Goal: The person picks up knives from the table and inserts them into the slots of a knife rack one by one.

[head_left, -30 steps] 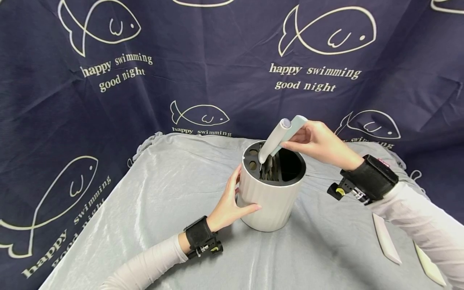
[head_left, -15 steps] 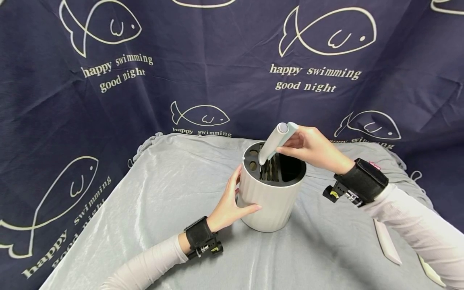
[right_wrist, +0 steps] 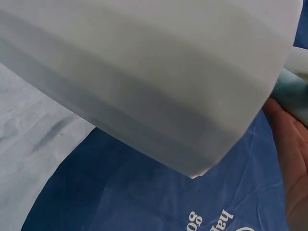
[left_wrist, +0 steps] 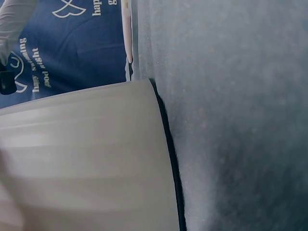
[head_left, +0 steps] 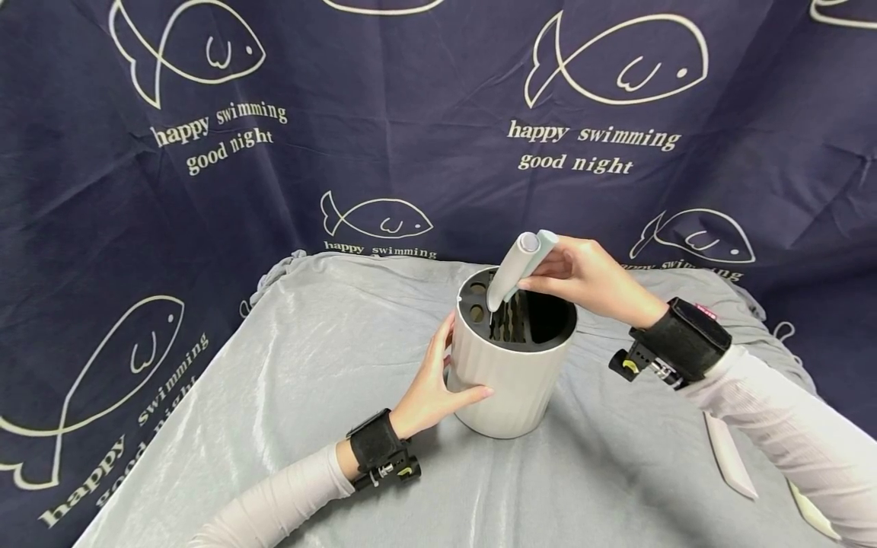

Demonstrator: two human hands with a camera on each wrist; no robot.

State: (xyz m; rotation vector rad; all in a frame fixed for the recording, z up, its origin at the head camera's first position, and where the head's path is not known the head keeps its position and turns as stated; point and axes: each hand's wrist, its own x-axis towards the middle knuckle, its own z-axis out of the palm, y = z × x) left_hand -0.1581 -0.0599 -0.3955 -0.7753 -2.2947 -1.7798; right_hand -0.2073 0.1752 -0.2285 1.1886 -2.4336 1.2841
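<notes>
A white ribbed knife holder (head_left: 510, 388) with a dark slotted top stands upright on the grey cloth. My left hand (head_left: 432, 388) grips its left side, thumb across the front and fingers round the far side. A knife with a white handle (head_left: 510, 270) leans to the right in the slotted part, its blade down inside. Right behind it, my right hand (head_left: 589, 278) pinches the mint-green handle of another knife (head_left: 546, 242), tilted the same way; its blade is hidden behind the white handle. In the right wrist view, the mint handle (right_wrist: 291, 94) shows between the holder and my fingers.
At the right lie a slim pale pink piece (head_left: 729, 457) and a pale yellow-green piece (head_left: 811, 510), the latter partly under the right sleeve. The holder's top has round holes at the left and a wide opening (head_left: 548, 316) at the right. A navy fish-print curtain (head_left: 384, 114) hangs behind.
My right hand has moved left and slightly down with the mint knife, closer to the white handle, which has tipped slightly too. My left hand has stayed on the holder.
</notes>
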